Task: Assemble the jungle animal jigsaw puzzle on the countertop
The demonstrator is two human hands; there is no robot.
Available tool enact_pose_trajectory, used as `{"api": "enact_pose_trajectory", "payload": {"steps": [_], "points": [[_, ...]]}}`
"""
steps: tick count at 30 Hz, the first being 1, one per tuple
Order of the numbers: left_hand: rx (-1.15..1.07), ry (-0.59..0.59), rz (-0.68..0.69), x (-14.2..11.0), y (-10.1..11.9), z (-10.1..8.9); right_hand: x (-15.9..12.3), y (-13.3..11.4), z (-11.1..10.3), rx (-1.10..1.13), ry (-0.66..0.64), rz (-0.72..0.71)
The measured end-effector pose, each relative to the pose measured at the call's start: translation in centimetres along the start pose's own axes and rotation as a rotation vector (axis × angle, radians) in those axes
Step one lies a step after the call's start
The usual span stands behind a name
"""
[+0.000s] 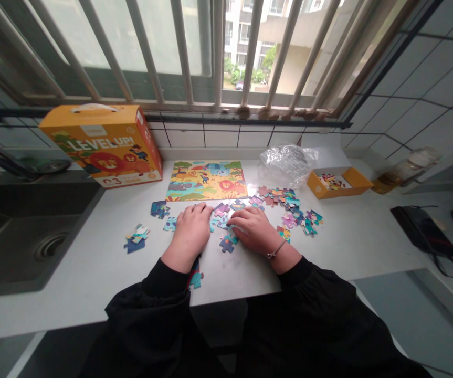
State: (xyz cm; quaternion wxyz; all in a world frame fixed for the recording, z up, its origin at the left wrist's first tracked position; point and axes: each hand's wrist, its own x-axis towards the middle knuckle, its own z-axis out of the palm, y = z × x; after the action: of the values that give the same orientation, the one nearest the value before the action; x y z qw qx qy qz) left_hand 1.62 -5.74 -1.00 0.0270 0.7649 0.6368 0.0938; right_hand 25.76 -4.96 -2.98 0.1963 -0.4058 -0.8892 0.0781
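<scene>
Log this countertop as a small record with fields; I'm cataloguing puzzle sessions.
Left hand: palm-down on the white countertop, beside loose jigsaw pieces
Right hand: fingers on pieces; bracelet at wrist
Nearest picture: jungle-animal jigsaw, beyond both hands
Rest: orange LEVEL UP! puzzle box; clear plastic bag; orange box tray; sink

"What's on the counter?"

"A white countertop point(328, 257) carries a 'Level Up!' puzzle box point(102, 144), a jungle-animal picture panel point(206, 181) and scattered jigsaw pieces point(285, 205)."

"Anything else?"

"A crumpled plastic bag point(287, 165), an open orange tray point(338, 182) and a black corded device point(423, 231)."
</scene>
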Motion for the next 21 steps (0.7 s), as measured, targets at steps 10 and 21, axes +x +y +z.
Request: {"api": "enact_pose_trajectory", "payload": {"steps": [10, 21], "points": [[-0.12, 0.043, 0.137, 0.0, 0.4, -0.3, 0.0, 0.0, -0.3, -0.094, 0.086, 0.314], [-0.101, -0.029, 0.161, -0.1, 0.4, 0.4, -0.6, 1.1, -0.7, -0.041, 0.099, 0.252]]}}
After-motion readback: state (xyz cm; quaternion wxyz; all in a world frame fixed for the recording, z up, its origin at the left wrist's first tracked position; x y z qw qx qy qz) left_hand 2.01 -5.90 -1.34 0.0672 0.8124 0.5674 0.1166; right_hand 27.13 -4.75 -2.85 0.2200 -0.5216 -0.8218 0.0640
